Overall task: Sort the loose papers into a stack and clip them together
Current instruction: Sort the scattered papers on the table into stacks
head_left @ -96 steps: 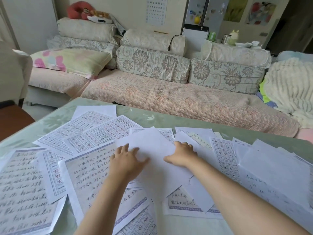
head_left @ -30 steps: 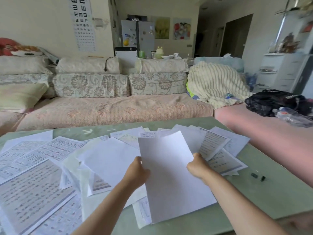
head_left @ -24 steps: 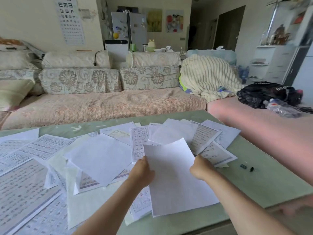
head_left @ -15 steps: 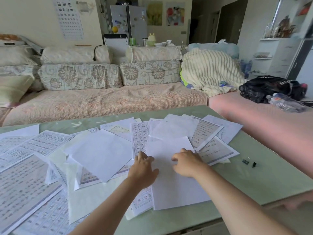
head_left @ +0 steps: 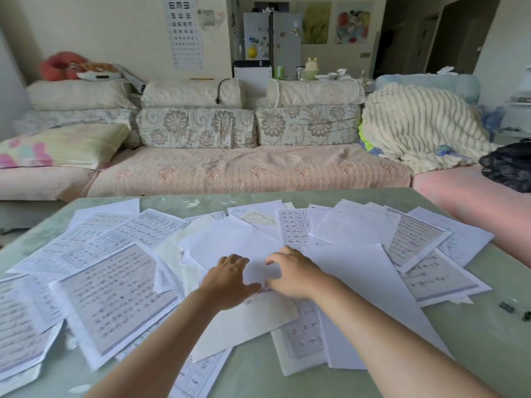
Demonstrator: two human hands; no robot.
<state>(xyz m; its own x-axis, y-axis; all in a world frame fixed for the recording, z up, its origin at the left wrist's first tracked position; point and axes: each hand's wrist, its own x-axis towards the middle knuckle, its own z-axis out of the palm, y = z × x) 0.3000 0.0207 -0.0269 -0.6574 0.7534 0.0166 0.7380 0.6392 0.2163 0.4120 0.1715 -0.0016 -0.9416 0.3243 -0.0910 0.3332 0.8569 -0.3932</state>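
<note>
Several loose papers cover the green table (head_left: 474, 357), some blank and some printed with rows of characters. My left hand (head_left: 230, 280) lies with spread fingers on a blank white sheet (head_left: 230, 242) in the middle of the pile. My right hand (head_left: 293, 274) is right beside it, fingers bent, fingertips and thumb touching the same sheet near its lower right edge. A large blank sheet (head_left: 370, 285) lies flat just right of my right forearm. A big printed page (head_left: 112, 294) lies to the left. Two small black clips (head_left: 506, 307) sit on the bare table at the far right.
A long sofa (head_left: 244, 170) with floral cushions runs behind the table's far edge. A striped cream blanket (head_left: 419, 124) and a black bag (head_left: 508, 165) lie on the right. The table's right corner and its front edge are bare green surface.
The blank sheet I held up in both hands has been laid flat on the pile. Both hands have let it go and shifted left onto another blank sheet. The view has swung left.
</note>
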